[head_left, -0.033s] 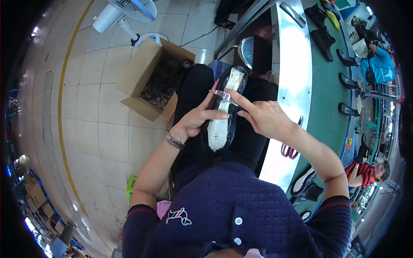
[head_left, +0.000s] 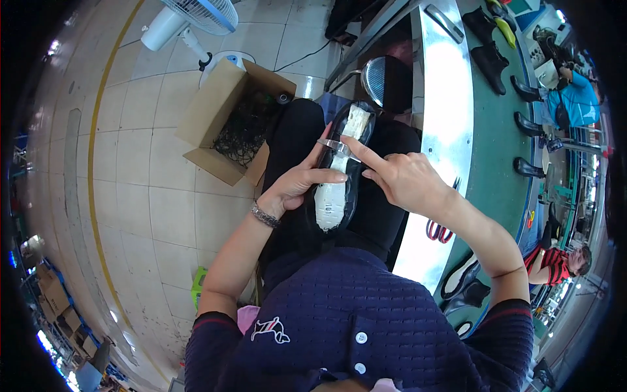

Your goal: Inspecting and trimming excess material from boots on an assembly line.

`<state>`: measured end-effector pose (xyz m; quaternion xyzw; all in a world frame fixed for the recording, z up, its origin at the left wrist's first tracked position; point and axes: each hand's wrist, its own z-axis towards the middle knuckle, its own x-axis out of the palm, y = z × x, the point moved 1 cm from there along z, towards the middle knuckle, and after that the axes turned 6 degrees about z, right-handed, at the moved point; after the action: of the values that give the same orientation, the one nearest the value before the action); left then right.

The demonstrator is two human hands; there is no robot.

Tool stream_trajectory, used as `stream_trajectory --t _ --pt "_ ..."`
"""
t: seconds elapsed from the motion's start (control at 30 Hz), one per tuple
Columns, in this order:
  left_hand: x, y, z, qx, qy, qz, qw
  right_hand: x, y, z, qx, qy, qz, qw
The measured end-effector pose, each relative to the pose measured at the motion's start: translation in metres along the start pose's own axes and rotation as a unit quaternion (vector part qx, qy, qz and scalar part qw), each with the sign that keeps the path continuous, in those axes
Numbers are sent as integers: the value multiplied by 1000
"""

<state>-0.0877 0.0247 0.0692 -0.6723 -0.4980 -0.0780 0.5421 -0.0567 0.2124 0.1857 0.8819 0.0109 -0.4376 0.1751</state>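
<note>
The left hand [head_left: 299,183] closes around the black shoe [head_left: 353,189], thumb across its white underside [head_left: 330,208]; beyond that thumb, the half-curled right hand [head_left: 410,181] touches a shiny band [head_left: 334,145], whether pinching it I cannot tell

Pale tiled floor [head_left: 157,215] spreads from eight to twelve o'clock, crossed at nine by a yellow line [head_left: 91,170]. A shiny metal bench [head_left: 447,98] stands at two o'clock; beyond it, a green surface [head_left: 493,144] at three. Lights [head_left: 49,345] glow at eight.

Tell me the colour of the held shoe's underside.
The shoe's underside is off-white down the middle, black around it; see the head view.
</note>
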Motion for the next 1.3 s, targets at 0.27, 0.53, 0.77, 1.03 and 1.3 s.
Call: stream_trajectory --t 0.27,0.53,0.77,1.03,1.3 --pt "-5 21 -5 37 24 -33 998 19 -1 -5 -4 -59 70 996" --pt "15 51 -13 82 -6 -186 979 22 17 -49 -117 -105 -63 985" --pt "25 48 -18 113 -27 -180 977 38 25 -49 -59 -63 -49 995" --pt "25 48 -19 118 -90 -98 984 -2 22 -46 -39 51 45 997" --pt "9 43 -25 59 -37 -116 991 15 19 -11 -52 -52 -43 996"
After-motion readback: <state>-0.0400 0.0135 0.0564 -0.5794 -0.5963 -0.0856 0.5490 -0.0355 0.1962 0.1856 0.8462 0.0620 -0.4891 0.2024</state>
